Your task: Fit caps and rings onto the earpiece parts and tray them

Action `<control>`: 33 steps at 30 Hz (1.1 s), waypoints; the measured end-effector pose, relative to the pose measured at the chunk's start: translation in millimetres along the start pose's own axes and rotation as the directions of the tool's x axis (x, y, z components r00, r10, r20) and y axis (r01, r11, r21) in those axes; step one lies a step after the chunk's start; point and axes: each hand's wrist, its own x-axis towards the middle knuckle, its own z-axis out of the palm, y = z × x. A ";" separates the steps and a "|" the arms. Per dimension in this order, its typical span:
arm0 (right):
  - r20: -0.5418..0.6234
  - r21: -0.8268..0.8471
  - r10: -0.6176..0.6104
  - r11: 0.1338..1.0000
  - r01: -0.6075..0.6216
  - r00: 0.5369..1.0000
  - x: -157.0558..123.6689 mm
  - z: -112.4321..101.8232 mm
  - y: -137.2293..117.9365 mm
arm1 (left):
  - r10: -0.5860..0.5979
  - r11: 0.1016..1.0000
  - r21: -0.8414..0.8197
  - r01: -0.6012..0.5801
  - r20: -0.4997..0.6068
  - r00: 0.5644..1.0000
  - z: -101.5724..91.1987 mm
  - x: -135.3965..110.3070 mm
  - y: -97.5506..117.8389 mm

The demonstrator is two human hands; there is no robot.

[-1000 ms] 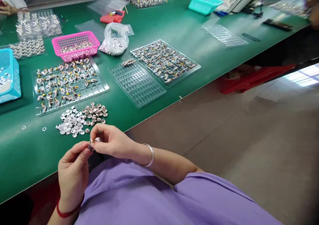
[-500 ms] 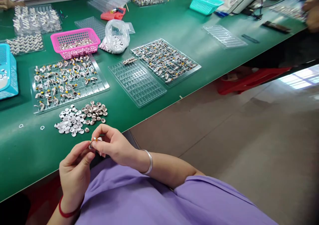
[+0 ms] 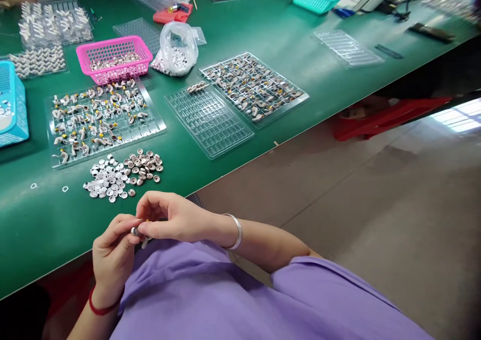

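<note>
Both hands meet at the table's near edge above my lap. My left hand pinches the round end of a small earbud part between thumb and fingertips. My right hand is closed on the same part from the other side, where a bit of yellow and a pale stem show below the fingers. The fingers hide much of it. Just beyond lie a pile of white round caps and a pile of beige cup-shaped shells.
A clear tray of curved parts with yellow tabs lies behind the piles. To its right are a mostly bare tray and a filled tray. A pink basket, plastic bag and blue basket stand around.
My hands have lowered slightly, and the earbud part has turned so its stem points downward. The camera view has shifted a little.
</note>
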 end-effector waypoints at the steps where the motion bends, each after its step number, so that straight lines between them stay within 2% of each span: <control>1: 0.003 0.025 0.009 1.000 -0.009 1.000 0.4 0.2 0.8 | -0.001 1.000 -0.006 0.001 0.002 1.000 0.3 -0.1 0.4; 10: 0.070 0.165 0.184 0.967 -0.193 0.980 -0.4 -2.1 15.4 | 0.011 1.000 -0.016 -0.010 0.017 1.000 -0.9 -2.8 -1.7; 13: 0.087 0.236 0.205 0.947 -0.220 0.975 -2.3 -1.1 20.2 | 0.007 1.000 -0.008 -0.007 0.018 1.000 -1.3 -4.1 -1.0; 18: 0.068 0.342 0.179 0.920 -0.192 0.981 -7.5 5.0 25.7 | -0.024 1.000 0.019 0.023 0.042 0.999 -2.8 -8.0 2.8; 22: 0.013 0.400 0.180 0.901 -0.170 0.984 -12.9 10.0 30.1 | -0.013 0.995 0.098 0.005 0.074 0.997 -2.4 -10.3 6.1; 25: 0.011 0.436 0.135 0.891 -0.126 0.991 -14.9 8.5 37.3 | -0.005 0.988 0.154 -0.014 0.119 0.993 2.8 -10.1 11.1; 30: 0.066 0.418 -0.035 0.908 0.004 0.997 -11.5 -5.3 55.0 | 0.076 0.941 0.308 -0.139 0.207 0.975 13.1 -10.0 15.5; 33: 0.054 0.386 -0.060 0.922 0.035 0.997 -8.4 -13.7 63.8 | 0.144 0.897 0.383 -0.222 0.221 0.965 14.8 -9.8 12.3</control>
